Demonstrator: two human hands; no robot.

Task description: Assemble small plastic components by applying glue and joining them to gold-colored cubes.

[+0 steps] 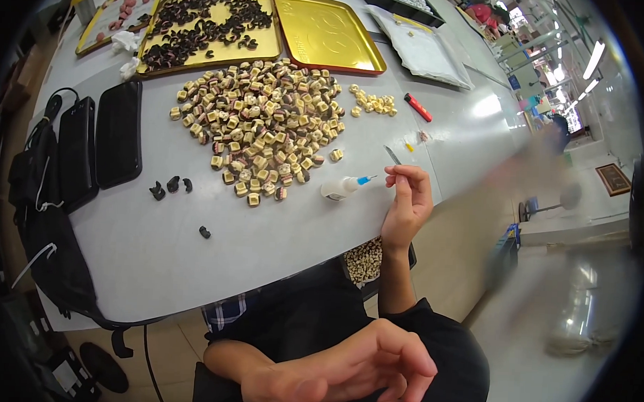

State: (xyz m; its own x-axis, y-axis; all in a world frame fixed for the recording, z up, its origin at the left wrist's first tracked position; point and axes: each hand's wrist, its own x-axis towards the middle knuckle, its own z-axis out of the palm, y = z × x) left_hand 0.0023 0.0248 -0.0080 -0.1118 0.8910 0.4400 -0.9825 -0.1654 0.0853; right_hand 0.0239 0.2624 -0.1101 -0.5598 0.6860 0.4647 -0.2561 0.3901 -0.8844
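Observation:
My left hand is raised close to the camera at the bottom, its fingers loosely curled and apart from the thumb, nothing visible in it. At the table's near right edge, the fingers of my right hand are pinched together; what they hold, if anything, is hidden. A slim metal blade-like tool shows just beyond these fingertips; whether I grip it I cannot tell. Left of that hand stands a small white squeeze bottle with a blue needle tip. Behind it spreads a large heap of small cream, pink and dark pieces.
Behind the heap lie a gold tray of black curved pieces and a bare gold tray. A red lighter and small cream pieces lie right. Black phone-like devices lie left. Below the edge sits a piece-filled container.

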